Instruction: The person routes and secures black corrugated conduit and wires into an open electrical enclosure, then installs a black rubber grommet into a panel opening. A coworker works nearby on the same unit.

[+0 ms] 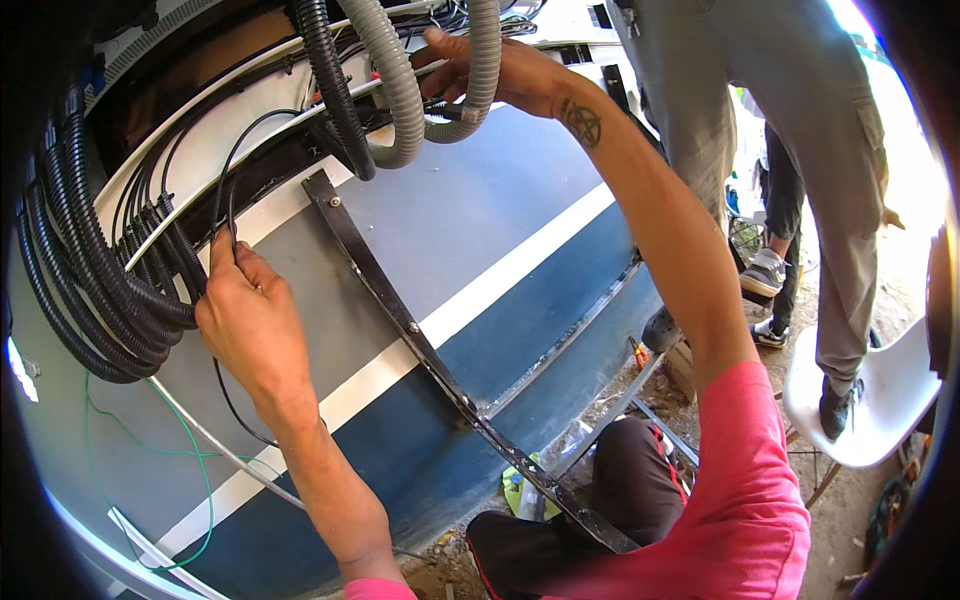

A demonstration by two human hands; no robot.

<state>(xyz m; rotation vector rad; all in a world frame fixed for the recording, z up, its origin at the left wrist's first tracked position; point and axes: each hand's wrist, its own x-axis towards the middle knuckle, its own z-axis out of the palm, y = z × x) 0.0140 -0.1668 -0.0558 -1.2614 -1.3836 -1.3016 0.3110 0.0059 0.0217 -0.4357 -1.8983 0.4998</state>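
1. Black and skinny: that's the thin black cable [241,143], pinched in the left hand [255,310] just left of the top end of the black metal strut [375,280]. Fingertips are pretty much closed on it.
2. The right hand [490,75] is up past the strut's top end, off to its right, by some dark wires [515,25]. The grey corrugated hose [395,90] covers part of the fingers, so I honestly can't tell if they're gripping anything.
3. Black corrugated hose [335,90] hangs right over the strut's top, and a fat coil of black conduit [85,290] sits well left of it. Green wire [205,480] loops loosely, lower left of it.
4. Farther out, right of the strut, somebody in grey trousers [790,120] has a shoe [838,408] on a white chair [850,400].
5. What could go wrong, imo: the cable could slip out of that small pinch if it's tugged, or kink if bent too hard near the fingertips. All those hoses near the strut could snag a wire or hide what the right hand's doing. The chair could wobble if weight shifts, bumping the work.
6. Brands, labels, writing: nothing I can make out on the cables, hoses or strut.
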